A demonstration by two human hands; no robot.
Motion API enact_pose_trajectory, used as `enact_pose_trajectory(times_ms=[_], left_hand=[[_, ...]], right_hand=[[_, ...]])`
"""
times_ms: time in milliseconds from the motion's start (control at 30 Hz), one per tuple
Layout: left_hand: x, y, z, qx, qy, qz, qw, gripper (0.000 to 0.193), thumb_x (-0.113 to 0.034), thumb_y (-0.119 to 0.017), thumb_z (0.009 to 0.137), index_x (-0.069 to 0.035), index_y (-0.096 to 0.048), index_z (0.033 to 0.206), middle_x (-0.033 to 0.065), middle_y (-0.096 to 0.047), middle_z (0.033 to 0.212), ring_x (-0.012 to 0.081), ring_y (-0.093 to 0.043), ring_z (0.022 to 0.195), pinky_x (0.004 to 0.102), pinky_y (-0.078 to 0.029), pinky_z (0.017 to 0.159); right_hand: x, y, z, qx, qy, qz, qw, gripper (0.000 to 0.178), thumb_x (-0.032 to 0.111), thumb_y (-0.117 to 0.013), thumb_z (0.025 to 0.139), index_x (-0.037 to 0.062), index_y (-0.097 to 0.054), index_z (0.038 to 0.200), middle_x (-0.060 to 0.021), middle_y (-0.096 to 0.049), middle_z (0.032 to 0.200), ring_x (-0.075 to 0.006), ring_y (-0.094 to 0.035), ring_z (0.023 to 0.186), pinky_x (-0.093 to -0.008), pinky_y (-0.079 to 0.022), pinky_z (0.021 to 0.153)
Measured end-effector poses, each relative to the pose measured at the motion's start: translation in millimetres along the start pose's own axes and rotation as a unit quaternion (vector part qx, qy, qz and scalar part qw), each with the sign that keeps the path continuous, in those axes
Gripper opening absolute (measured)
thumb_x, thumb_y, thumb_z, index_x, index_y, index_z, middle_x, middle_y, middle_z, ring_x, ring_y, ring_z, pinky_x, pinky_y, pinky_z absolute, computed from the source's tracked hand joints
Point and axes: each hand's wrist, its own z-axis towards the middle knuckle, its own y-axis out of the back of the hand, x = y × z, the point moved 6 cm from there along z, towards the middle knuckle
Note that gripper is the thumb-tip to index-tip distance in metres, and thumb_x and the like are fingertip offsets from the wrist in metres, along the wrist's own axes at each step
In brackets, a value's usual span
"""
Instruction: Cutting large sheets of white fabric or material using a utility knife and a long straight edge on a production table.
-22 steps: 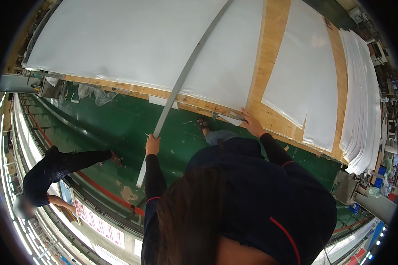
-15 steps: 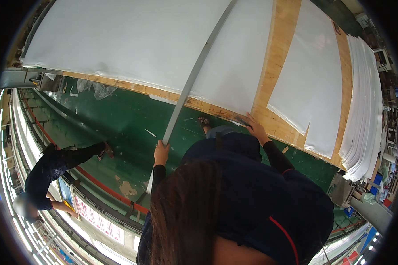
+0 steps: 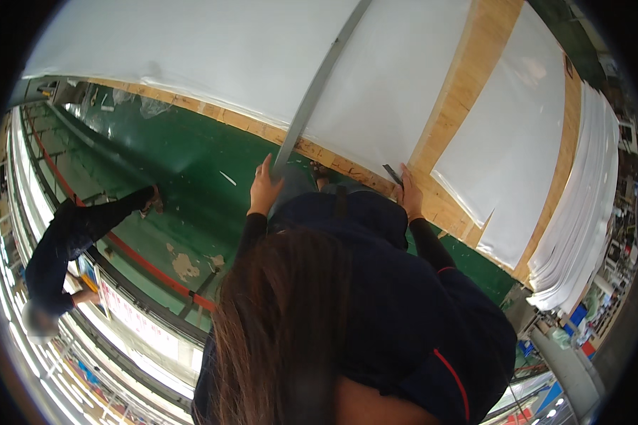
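Observation:
A long grey metal strip (image 3: 312,88) lies across the white sheets (image 3: 213,57) and juts past the table's near edge. My left hand (image 3: 264,191) is at its near end, thumb and fingers spread; whether the palm touches the strip I cannot tell. At the table edge, my right hand (image 3: 410,197) is closed around a slim dark utility knife (image 3: 392,174), which points up and left over the white sheet. Its handle is partly hidden by the fingers.
Bare wooden tabletop (image 3: 468,78) shows between the large sheets and a smaller white sheet (image 3: 510,156). A thick stack of white sheets (image 3: 578,219) droops at the right end. On the left, a co-worker (image 3: 57,248) bends over a long bench beside the green floor (image 3: 184,163).
My left hand has moved up along the strip toward the table, and its fingers have spread. My right hand has turned, and the knife now points inward. The view has shifted slightly.

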Motion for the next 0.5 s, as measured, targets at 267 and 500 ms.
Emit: enact_pose_trajectory(times_ms=[267,500], left_hand=[[-5.1,-1.5,60.2,0.052,0.005,0.083,0.995,0.078,-0.017,-0.065,0.068,-0.019,-0.023,0.134,0.0233,-0.048,0.109,0.0377,-0.051,0.096,0.0429,-0.046,0.077],[-5.7,-1.1,66.5,0.073,0.022,0.066,0.995,0.076,-0.013,-0.063,0.068,-0.023,-0.024,0.133,0.0232,-0.054,0.097,0.0394,-0.054,0.089,0.0449,-0.045,0.077]], right_hand=[[0.7,0.4,7.8,-0.046,-0.005,0.012,0.999,0.034,0.013,-0.048,0.076,0.0027,-0.050,0.108,-0.0064,-0.046,0.125,-0.0266,-0.056,0.096,-0.0327,-0.049,0.073],[-7.2,-0.7,9.0,-0.032,-0.021,0.002,0.999,0.029,0.012,-0.049,0.074,0.0034,-0.053,0.101,-0.0056,-0.047,0.124,-0.0245,-0.058,0.090,-0.0314,-0.050,0.067]])
